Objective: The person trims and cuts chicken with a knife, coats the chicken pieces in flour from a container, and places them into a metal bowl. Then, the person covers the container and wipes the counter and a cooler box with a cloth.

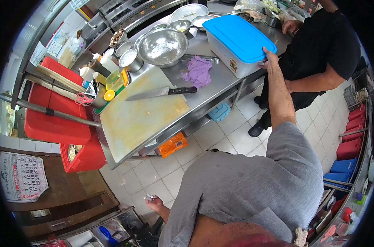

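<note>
My right hand (270,59) grips the near right corner of a clear plastic box (233,61) with a blue lid (238,36), on the steel counter. Low in the view, away from the counter, my left hand (155,203) hangs over the floor. Its fingers are loosely bent and apart, with whitish tips, and I see no object in it. A kitchen knife (154,94) with a black handle lies across the stained cutting board (143,117). Between board and box is a crumpled purple cloth (198,71), with metal tongs (203,58) behind it.
Metal bowls (162,46) and squeeze bottles (109,64) stand behind the board. Red scissors (84,99) and a red container (59,107) are at the left. A co-worker in black (314,49) stands right of the box. An orange packet (173,145) shows under the counter.
</note>
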`<state>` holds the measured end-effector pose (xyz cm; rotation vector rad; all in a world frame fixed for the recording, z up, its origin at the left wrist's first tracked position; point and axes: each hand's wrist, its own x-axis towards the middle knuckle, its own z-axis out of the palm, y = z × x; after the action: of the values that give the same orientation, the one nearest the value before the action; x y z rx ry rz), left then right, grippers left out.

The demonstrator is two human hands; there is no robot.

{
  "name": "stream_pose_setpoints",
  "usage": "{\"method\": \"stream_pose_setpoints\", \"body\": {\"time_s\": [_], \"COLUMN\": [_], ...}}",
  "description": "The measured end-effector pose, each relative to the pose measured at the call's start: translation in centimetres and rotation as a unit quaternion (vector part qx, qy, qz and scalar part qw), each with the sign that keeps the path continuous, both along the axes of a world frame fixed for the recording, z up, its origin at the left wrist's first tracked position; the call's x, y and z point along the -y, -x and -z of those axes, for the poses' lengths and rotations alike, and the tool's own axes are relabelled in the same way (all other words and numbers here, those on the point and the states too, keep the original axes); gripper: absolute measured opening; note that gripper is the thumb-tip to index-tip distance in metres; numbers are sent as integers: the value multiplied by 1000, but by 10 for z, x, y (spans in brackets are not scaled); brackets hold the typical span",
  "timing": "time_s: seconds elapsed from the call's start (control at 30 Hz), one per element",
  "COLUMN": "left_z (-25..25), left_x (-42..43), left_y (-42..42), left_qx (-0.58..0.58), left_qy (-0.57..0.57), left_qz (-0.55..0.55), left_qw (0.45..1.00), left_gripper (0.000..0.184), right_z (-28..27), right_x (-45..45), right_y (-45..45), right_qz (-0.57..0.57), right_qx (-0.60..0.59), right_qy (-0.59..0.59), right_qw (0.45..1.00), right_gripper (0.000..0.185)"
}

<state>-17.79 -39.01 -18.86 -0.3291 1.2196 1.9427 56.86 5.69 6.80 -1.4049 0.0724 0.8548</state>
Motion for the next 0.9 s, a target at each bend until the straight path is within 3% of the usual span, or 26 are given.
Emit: {"method": "stream_pose_setpoints", "body": {"time_s": [0.07, 0.13, 0.27, 0.4, 0.53, 0.67, 0.73, 0.9], "left_z": [-21, -12, -22, -17, -12, -9, -8, -12], "left_x": [-17, -9, -7, -11, -24, -50, -57, -51], "left_y": [-21, -12, -19, -14, 6, 50, 71, 118], "left_qx": [3, -18, -4, 6, 8, 48, 7, -7], "left_qy": [15, -42, -7, -7, -7, 30, 34, 76], "left_qz": [-57, 8, -1, 10, 48, 59, 107, 125], "left_qw": [998, 999, 1000, 1000, 999, 997, 994, 989], "left_gripper": [17, 17, 18, 19, 19, 17, 18, 14], "right_z": [1, 6, 10, 21, 20, -3, -9, 3], "right_x": [8, 16, 39, 75, 129, 225, 263, 364], "right_y": [9, 14, 30, 42, 59, 104, 117, 155], "right_qz": [2, 1, 28, 26, 48, 56, 63, 54], "right_qx": [0, -4, 7, 10, 4, 0, -6, 119], "right_qy": [-12, -14, -68, -87, -85, -116, -85, -7], "right_qw": [1000, 1000, 997, 996, 995, 992, 994, 991], "right_gripper": [32, 28, 14, 13, 23, 49, 58, 50]}}
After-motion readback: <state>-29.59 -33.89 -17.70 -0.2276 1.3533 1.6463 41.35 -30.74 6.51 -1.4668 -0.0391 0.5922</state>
